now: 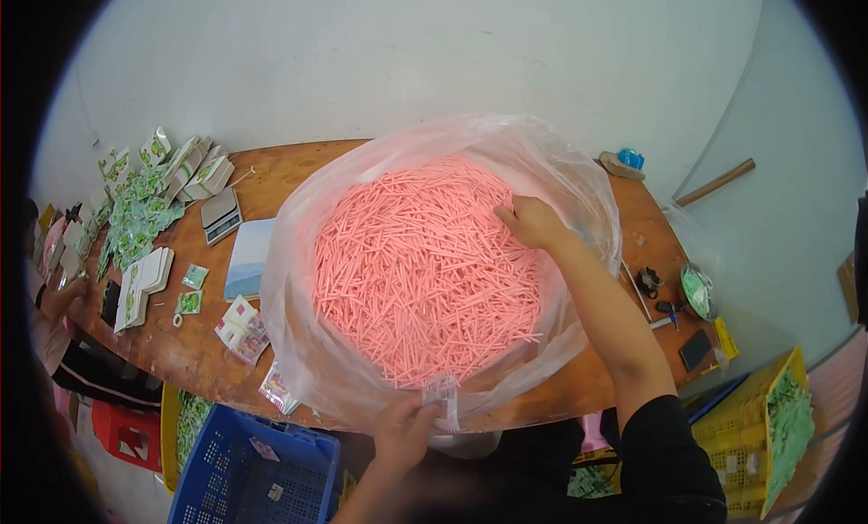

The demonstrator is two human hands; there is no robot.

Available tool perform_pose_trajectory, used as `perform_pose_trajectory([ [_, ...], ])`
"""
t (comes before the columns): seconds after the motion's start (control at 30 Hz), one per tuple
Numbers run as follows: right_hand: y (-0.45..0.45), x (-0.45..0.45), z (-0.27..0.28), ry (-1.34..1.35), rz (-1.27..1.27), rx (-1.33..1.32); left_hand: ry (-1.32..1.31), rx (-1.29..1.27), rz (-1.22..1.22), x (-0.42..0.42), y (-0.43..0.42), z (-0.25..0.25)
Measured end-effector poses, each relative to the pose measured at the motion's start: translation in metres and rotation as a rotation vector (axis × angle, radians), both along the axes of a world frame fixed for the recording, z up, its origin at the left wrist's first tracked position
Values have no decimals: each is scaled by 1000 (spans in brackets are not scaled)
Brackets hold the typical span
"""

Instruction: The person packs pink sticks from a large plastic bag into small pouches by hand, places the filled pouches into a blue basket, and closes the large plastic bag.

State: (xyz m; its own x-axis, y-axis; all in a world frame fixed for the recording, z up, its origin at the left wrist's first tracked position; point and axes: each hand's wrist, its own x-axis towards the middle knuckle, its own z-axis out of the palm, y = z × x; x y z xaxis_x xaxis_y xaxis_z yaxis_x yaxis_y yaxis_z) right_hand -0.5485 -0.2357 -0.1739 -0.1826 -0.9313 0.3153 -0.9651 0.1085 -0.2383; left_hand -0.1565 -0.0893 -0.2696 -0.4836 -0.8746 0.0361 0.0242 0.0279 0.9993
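A big clear plastic bag (570, 171) stands open on the table, filled with a heap of thin pink sticks (425, 271). My left hand (405, 432) is at the bag's near edge, thumb and fingers pinching a small clear printed packet (441, 399). At the right side of the heap is my right hand (533, 224), its fingers curled down against the sticks with the thumb on top. Whatever lies within those fingers is hidden.
On the wooden table (199, 366) lie a scale (221, 215), green packets (140, 217), card stacks (145, 284) and pink packets (242, 330). At right are a metal bowl (696, 289) and phone (695, 349). Below stand blue (253, 488) and yellow crates (737, 456). Another person's hand (63, 298) is far left.
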Motion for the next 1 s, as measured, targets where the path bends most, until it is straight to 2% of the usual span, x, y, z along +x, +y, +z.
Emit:
perform_pose_trajectory([
  [0.13, 12, 6, 14, 20, -69, -122, -83, -38, -28, -14, -15, 27],
  [0.23, 18, 5, 20, -20, -18, -132, -72, -156, -21, -27, -25, 35],
  [0.33, 25, 14, 20, -316, 71, -293, -104, -180, -12, -38, -34, 44],
  [0.43, 49, 42, 29, -689, 40, -117, -58, -223, -57, -50, -48, 36],
  [0.53, 85, 88, 38, -931, 46, 98, -29, -144, -99, -55, -49, 44],
  [0.63, 105, 115, 23, -934, 257, -35, -68, -120, -163, -52, -46, 42],
  [0.83, 119, 122, 19, -945, 507, 49, 75, -123, -247, -49, -42, 17],
  [1.0, 123, 126, 20, -1000, 574, 109, 145, -7, -345, -45, -41, 13],
])
